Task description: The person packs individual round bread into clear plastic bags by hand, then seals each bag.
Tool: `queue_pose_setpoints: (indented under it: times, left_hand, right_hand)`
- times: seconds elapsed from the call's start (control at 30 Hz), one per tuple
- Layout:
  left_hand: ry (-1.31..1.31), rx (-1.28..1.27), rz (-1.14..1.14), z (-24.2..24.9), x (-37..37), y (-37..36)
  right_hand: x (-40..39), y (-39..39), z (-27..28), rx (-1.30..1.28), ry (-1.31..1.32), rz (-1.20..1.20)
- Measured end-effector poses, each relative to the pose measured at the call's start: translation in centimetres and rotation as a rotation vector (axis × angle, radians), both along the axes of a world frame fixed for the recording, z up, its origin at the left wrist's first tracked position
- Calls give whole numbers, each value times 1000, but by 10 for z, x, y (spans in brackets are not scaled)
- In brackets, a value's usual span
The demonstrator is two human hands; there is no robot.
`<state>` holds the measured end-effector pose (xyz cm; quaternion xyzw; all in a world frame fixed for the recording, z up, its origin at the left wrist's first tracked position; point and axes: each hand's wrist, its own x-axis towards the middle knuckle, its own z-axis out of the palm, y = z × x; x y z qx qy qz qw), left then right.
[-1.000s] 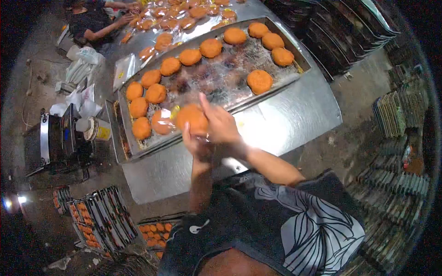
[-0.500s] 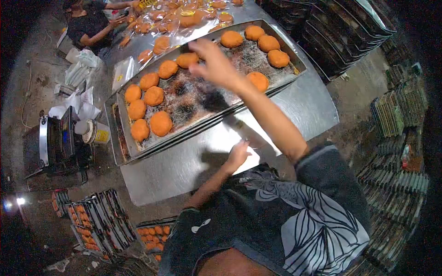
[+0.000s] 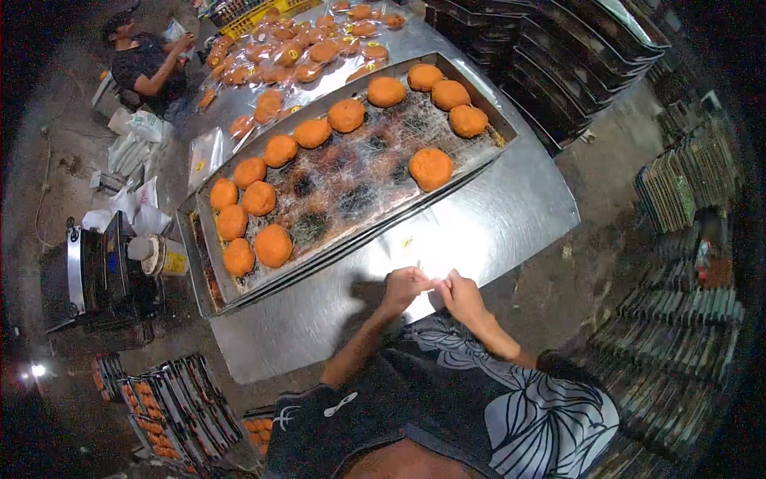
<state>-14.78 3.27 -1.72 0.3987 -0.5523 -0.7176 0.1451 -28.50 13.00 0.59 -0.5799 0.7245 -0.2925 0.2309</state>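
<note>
My left hand [image 3: 405, 287] and my right hand [image 3: 460, 295] meet over the near edge of the metal table, both with fingers pinched. Between them is a thin clear plastic bag [image 3: 416, 249], hard to make out in the glare. Just beyond lies a dark baking tray [image 3: 351, 172] on the table, with several round orange-brown buns along its far and left sides. One bun [image 3: 431, 169] sits near the tray's right front, another [image 3: 274, 245] near its left front.
Wrapped buns [image 3: 323, 52] are heaped at the table's far side, beside flat plastic bags [image 3: 206, 158]. A co-worker [image 3: 148, 68] is at the far left. Stacked trays [image 3: 550, 60] stand at the back right, racks of trays [image 3: 179, 407] at the lower left.
My right hand has come back from over the tray to beside my left hand. The far row holds a bun where my hand was. The co-worker's hands have drawn back from the heap.
</note>
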Motion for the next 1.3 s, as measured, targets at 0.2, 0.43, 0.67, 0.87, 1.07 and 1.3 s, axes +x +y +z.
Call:
queue_pose_setpoints:
  times: [0.2, 0.43, 0.67, 0.87, 1.07, 1.3]
  left_hand:
    - [-13, -830, 253, 64, 1, 10]
    - [875, 530, 721, 82, 21, -30]
    - [889, 286, 1046, 66, 89, -72]
    - [1022, 227, 1286, 95, 125, -76]
    - [965, 19, 1037, 94, 81, -61]
    - [1048, 269, 796, 92, 62, -41]
  right_hand:
    - [-8, -40, -14, 300, -2255, 290]
    - [68, -108, 31, 137, -2117, 203]
    - [-54, -220, 22, 136, 566, -296]
    - [14, -168, 88, -453, 109, 211]
    - [86, -139, 102, -711, 142, 469]
    - [101, -121, 101, -610, 152, 313]
